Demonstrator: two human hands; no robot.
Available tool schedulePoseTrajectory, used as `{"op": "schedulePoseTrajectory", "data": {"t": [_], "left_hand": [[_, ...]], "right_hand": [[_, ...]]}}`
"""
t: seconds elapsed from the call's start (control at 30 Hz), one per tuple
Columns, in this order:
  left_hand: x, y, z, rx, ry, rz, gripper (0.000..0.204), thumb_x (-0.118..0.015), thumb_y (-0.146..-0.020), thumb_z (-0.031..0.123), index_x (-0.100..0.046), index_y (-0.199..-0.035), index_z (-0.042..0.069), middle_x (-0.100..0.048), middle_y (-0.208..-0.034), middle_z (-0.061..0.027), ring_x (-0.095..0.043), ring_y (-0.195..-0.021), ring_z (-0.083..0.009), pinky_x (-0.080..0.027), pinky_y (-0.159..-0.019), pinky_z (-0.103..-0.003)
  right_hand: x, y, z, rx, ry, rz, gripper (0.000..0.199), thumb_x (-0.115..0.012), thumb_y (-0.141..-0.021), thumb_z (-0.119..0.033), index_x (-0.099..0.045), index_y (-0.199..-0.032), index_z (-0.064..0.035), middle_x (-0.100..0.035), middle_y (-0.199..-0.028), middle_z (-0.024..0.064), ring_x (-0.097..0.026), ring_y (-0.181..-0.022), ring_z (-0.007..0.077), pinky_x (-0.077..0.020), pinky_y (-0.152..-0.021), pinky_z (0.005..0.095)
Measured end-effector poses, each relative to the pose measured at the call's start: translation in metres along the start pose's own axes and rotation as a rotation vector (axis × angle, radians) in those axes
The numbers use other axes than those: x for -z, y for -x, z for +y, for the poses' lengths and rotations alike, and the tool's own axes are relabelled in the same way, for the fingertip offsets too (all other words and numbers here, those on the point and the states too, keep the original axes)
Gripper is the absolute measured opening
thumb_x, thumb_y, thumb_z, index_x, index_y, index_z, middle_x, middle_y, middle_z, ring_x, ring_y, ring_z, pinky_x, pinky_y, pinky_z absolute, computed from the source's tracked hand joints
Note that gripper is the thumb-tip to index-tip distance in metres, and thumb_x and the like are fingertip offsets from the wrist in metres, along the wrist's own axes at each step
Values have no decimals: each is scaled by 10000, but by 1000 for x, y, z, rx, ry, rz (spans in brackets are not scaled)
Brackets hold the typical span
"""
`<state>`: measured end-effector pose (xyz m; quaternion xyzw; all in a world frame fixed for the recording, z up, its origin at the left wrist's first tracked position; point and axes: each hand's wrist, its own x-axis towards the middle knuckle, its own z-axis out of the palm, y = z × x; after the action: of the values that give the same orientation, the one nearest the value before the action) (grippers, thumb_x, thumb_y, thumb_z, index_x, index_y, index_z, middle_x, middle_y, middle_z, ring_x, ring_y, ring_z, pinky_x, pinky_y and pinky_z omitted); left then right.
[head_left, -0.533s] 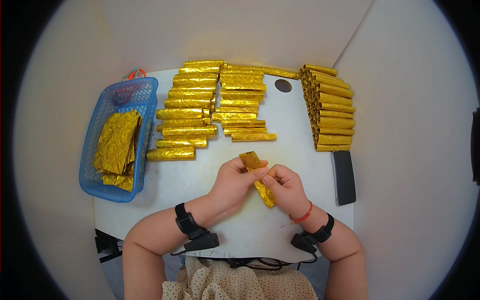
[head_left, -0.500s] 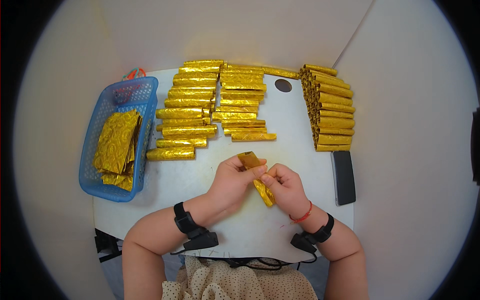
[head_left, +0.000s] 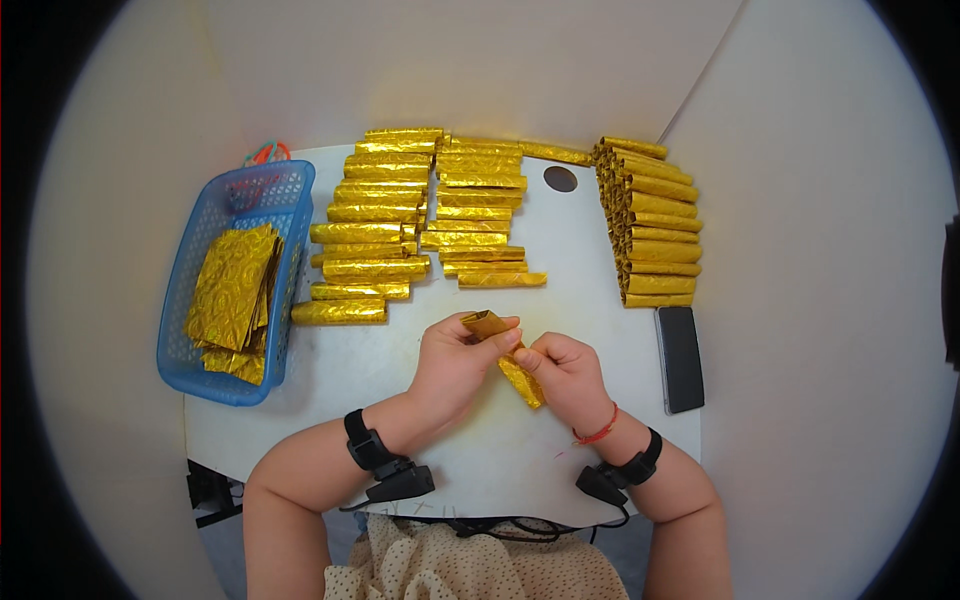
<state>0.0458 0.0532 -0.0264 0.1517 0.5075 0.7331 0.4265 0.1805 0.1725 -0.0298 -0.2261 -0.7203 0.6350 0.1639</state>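
Left hand [head_left: 455, 365] and right hand [head_left: 568, 378], bare, are both closed on a slender roll of shiny gold embossed foil paper [head_left: 521, 383], held at the near centre of the scene, over the white tabletop [head_left: 335, 375]. The left hand pinches the roll's far half, the thumb laid across its upper face; the right hand pinches it near mid-length from the right, thumb and bent fingers drawn close together, just beside the left thumb. The fingers beneath are hidden, so the exact contact there cannot be told. The roll slants from far left to near right; its far end shows a flattened, dark opening and a duller, brownish-gold surface, while its near part is bright and crinkled. Farther off lie a left column of gold foil rolls [head_left: 380, 213] and a middle column of gold foil rolls [head_left: 480, 197]; at right stands a stacked bank of gold foil rolls [head_left: 660, 220]. At left, a blue perforated plastic basket [head_left: 292, 270] holds flat gold embossed sheets [head_left: 235, 290].
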Motion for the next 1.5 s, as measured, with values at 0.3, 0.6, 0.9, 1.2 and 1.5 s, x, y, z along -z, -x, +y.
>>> {"op": "schedulePoseTrajectory", "data": {"t": [0.3, 0.6, 0.9, 1.2, 1.5], "left_hand": [[4, -8, 11, -27, 8, 76, 164, -777, -950, 53, -753, -1101, -7, -761, -1064, -62, -675, -931, -116, -545, -860, -289], [9, -10, 7, -71, -22, 45, 189, -796, -935, 48, -760, -1109, -14, -771, -1062, -66, -671, -911, -94, -543, -828, -258], [7, -7, 11, -53, -42, 41, 205, -793, -941, 62, -734, -1128, 2, -748, -1068, -48, -658, -942, -96, -535, -859, -272], [-4, 3, -1, 4, 23, -89, 207, -800, -925, 36, -708, -1109, 10, -733, -1018, -41, -680, -937, -106, -561, -850, -283], [4, -6, 3, 4, 27, -25, 113, -759, -979, 116, -712, -995, 15, -749, -919, -59, -673, -797, -94, -537, -733, -265]], "right_hand": [[5, -1, 3, 84, 86, -129, 85, -620, -1052, -99, -588, -1037, -22, -632, -855, 39, -549, -784, 102, -485, -707, 282], [5, -4, 2, 115, 173, -99, 123, -629, -1043, -92, -563, -965, -25, -604, -801, 44, -535, -734, 109, -479, -673, 295], [13, -2, -6, 3, 152, -139, 136, -706, -1010, -116, -648, -936, -18, -598, -809, -7, -503, -717, 54, -453, -658, 242], [9, -4, 13, 98, -59, -104, 109, -702, -998, -70, -653, -920, -12, -615, -825, -9, -548, -733, 53, -468, -656, 238], [7, -1, -1, 119, 62, -173, 161, -703, -988, -92, -616, -872, -21, -575, -791, 6, -498, -690, 67, -431, -618, 255]]}}
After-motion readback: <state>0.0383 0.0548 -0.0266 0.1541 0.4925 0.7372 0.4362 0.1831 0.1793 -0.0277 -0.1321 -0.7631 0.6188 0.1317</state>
